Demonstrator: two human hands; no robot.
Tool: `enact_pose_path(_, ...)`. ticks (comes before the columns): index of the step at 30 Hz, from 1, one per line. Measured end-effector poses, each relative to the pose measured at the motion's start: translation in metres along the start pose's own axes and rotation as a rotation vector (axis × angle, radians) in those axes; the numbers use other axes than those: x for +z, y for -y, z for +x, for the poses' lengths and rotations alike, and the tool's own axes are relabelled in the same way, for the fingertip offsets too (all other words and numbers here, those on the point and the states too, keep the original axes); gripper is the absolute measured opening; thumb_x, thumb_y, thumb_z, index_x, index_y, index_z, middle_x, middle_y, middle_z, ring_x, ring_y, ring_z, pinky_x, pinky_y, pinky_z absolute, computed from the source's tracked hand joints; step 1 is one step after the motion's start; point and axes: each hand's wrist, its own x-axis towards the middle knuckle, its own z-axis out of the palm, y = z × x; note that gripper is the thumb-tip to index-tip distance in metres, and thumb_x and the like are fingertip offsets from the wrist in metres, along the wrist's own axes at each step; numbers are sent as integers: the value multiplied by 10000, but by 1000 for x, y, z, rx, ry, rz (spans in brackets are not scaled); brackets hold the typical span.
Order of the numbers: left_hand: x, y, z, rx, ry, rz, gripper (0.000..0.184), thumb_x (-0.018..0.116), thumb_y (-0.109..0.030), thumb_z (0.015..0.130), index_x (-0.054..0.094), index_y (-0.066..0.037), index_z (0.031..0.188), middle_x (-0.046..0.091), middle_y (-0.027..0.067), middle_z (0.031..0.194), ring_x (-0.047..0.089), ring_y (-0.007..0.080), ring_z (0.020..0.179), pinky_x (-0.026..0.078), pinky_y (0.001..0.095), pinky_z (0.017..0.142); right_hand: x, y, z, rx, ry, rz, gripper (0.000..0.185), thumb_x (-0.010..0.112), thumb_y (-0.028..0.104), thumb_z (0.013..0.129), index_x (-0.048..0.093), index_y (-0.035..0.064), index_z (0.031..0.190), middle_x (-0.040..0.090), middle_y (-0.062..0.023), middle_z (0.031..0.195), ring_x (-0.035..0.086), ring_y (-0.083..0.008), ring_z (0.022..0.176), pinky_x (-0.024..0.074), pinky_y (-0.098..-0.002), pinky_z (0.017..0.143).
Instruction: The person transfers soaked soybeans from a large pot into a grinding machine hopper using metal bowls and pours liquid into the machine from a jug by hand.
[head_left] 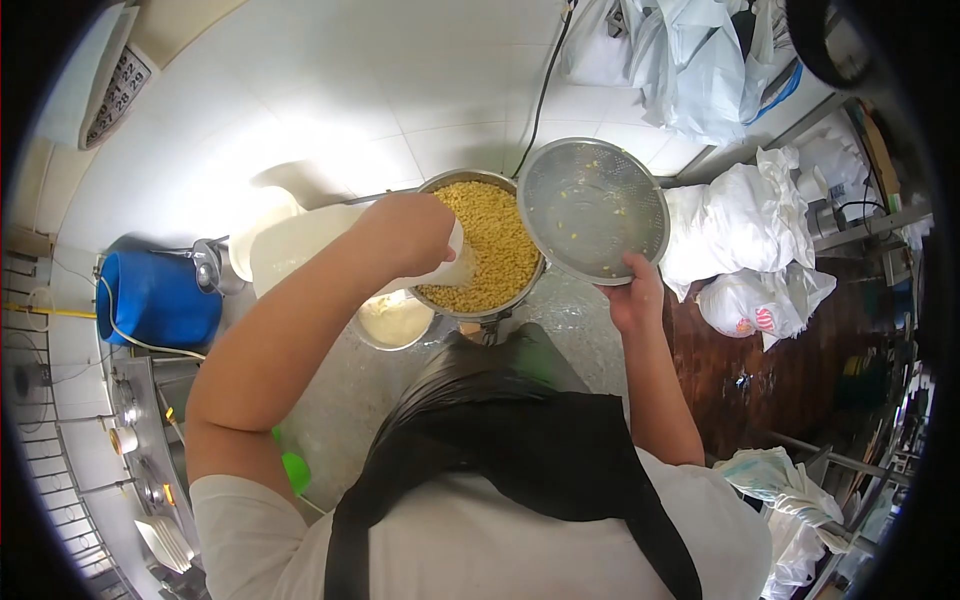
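The beans [505, 245] sat in a metal pot [468, 174] in front of the person, heaped across most of its opening. They were yellow, small and loose-looking, with a slightly damp shine, and a whitish, see-through patch covered some of them near the left hand [412, 235].

That hand was over the pot's left side, its fingers curled inward beside the edge of a pale container [305, 242]; whether they gripped it could not be told, as the hand hid the contact. The right hand [636, 298] gripped the rim of a metal colander [585, 205], thumb inside and the other fingers beneath. The colander was raised at the pot's right side, nearly bare but for a few yellow bits.

The step in hand seemed to be work over the beans with the left hand while the right held the colander aside. The next move would call for a steady right grip and care around the pot's rim.

Farther out, a bowl [397, 346] of pale stuff stood near the pot, white bags [735, 220] lay to the right, and a blue drum [155, 300] stood to the left.
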Motion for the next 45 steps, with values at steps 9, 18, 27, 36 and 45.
enact_pose_path(9, -35, 21, -21, -140, -253, 29, 340, 703, -333, 949, 717, 3, 997, 737, 217, 978, 710, 385, 982, 551, 478, 883, 2, 0, 0, 1, -15, 26, 568, 614, 69, 914, 443, 125, 1454, 574, -137, 1381, 636, -346, 1196, 581, -589, 913)
enact_pose_path(18, 26, 116, -50, -361, -786, -418, 481, 688, -426, 969, 663, 52, 1020, 716, 250, 953, 703, 399, 923, 539, 460, 798, 9, 5, -10, -21, -55, -25, 562, 539, 96, 963, 404, 28, 1504, 527, -172, 1466, 586, -356, 1287, 535, -596, 1017)
enact_pose_path(27, 235, 179, -99, -658, -909, -1430, 248, 730, -288, 961, 659, -84, 1082, 639, 4, 822, 585, 102, 723, 437, 294, 619, 19, 18, -7, -66, -134, 112, 455, 561, 132, 982, 495, -62, 1388, 615, -215, 1347, 669, -372, 1156, 599, -568, 922)
enact_pose_path(36, 349, 192, -67, -903, -743, -1492, 268, 705, -312, 988, 624, -118, 1154, 613, -16, 851, 594, 108, 701, 398, 301, 499, 26, 48, 1, -140, -169, 283, 485, 559, 143, 1005, 458, -31, 1446, 568, -192, 1411, 601, -356, 1245, 523, -577, 1024)
enact_pose_path(45, 396, 142, -78, -1058, -513, -1686, 502, 687, -457, 988, 550, -131, 1344, 595, 52, 1102, 598, 283, 1037, 489, 566, 835, -21, 61, -8, -166, -215, 289, 435, 586, 169, 994, 506, -37, 1369, 645, -193, 1283, 695, -337, 1087, 605, -525, 893)
